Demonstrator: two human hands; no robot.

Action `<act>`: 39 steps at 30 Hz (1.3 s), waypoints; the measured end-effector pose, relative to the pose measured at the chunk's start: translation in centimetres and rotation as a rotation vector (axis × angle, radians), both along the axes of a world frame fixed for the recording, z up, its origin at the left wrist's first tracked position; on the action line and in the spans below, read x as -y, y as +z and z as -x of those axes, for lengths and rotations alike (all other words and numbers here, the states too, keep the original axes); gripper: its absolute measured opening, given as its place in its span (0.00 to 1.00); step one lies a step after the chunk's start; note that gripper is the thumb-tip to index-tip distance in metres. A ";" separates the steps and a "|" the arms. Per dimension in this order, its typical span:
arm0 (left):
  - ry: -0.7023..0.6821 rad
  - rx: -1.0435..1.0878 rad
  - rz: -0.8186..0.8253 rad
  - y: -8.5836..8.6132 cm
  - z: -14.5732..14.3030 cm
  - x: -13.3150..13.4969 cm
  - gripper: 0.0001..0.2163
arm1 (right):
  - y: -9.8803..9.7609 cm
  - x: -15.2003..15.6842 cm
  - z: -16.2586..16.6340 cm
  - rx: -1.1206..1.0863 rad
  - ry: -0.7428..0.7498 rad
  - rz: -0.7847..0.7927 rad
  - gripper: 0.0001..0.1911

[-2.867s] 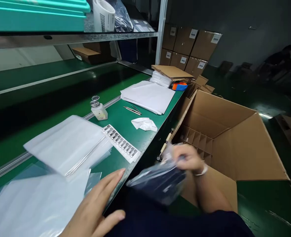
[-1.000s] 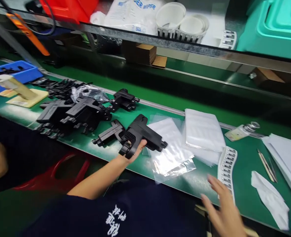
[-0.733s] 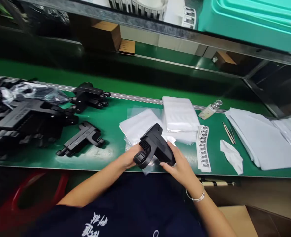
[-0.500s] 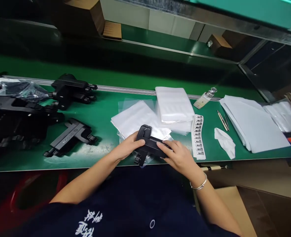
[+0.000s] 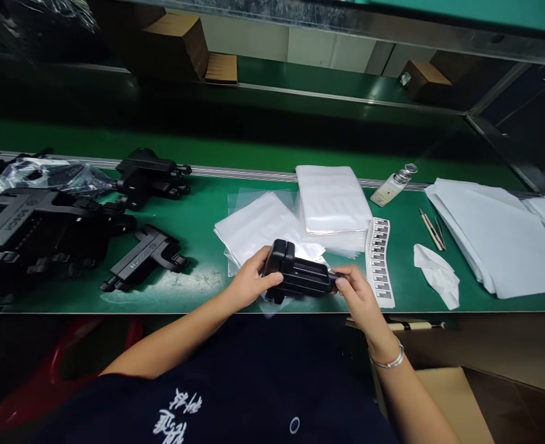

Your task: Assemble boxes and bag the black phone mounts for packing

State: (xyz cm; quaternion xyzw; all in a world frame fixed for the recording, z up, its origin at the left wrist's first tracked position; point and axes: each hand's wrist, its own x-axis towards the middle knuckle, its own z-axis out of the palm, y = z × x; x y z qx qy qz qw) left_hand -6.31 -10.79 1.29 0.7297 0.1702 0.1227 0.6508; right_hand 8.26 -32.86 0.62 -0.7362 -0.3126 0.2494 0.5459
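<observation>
Black plastic housing (image 5: 300,276) held level between both hands above near edge of green bench (image 5: 198,209), over clear bags (image 5: 263,225). Left hand (image 5: 249,285) wraps thick end, thumb on top, steadying it. Right hand (image 5: 358,296) pinches narrow end with fingertips. Label strip (image 5: 380,259) lies just beside right hand, within easy reach. More housings (image 5: 145,259) lie at left, well apart.

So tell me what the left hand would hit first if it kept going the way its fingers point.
The left hand points right, along the bench edge, and already grips the black plastic part. Past that part, the right hand at its other end comes first, then probably the label strip; depth is hard to judge.
</observation>
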 end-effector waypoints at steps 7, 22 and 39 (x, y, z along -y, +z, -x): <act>-0.094 -0.098 0.550 -0.7 -1.3 0.4 0.25 | 1.9 1.6 -1.5 0.945 0.268 -0.156 0.18; -0.310 0.213 -0.736 1.2 0.5 -0.5 0.17 | -1.3 2.0 -2.2 1.013 -0.005 -0.183 0.24; -0.082 -0.012 -0.368 1.5 3.1 -2.6 0.29 | 2.4 -2.4 1.4 -0.324 0.064 -0.021 0.15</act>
